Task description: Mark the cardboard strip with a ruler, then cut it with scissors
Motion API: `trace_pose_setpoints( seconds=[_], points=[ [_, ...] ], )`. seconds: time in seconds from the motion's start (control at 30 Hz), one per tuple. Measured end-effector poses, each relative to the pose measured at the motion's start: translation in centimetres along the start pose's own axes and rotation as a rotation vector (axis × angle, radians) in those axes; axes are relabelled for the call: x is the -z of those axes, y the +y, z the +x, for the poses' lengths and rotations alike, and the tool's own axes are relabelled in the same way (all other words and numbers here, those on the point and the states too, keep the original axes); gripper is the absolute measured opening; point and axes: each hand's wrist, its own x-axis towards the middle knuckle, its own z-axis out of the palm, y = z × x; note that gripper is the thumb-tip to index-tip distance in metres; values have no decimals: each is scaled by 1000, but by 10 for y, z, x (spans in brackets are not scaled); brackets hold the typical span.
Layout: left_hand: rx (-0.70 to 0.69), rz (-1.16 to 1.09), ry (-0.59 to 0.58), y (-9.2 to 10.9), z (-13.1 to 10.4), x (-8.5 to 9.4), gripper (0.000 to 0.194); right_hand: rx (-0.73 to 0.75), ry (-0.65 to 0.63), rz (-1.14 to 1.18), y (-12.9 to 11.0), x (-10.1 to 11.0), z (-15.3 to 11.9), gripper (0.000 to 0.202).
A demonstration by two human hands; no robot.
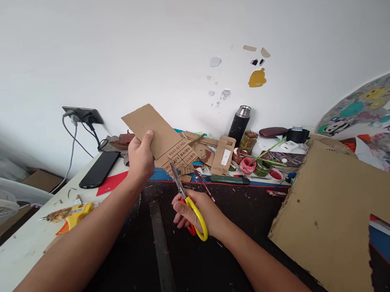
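Observation:
My left hand (142, 156) grips a piece of brown cardboard (157, 128) with printed characters on its lower end, the thumb on top and the other fingers behind it. In my right hand (199, 214) are scissors (196, 216) with yellow and red handles, the fingers wrapped around them. Their blades point up and away, and the tips are at the lower printed edge of the cardboard. Whether the blades have cut into it cannot be made out. Below the hands a metal ruler (162, 253) lies on the black mat (129, 260).
A large cardboard sheet (331, 208) covers the right side. Behind the mat are a green cutter (230, 179), paint jars (248, 165), cardboard scraps and a black flask (240, 123). A phone (99, 169) and a yellow glue gun (76, 215) lie at the left.

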Motion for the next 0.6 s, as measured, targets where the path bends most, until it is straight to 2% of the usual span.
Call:
trace_pose_setpoints(
  seconds=[0.13, 0.43, 0.6],
  points=[
    [1, 25, -17, -1, -4, -1, 49, -23, -9, -17, -5, -1, -2, 76],
    [4, 33, -20, -5, -8, -3, 46, 18, 5, -30, 1, 0, -1, 66],
    [6, 59, -40, -8, -14, -3, 46, 24, 30, -30, 0, 0, 0, 68]
  ],
)
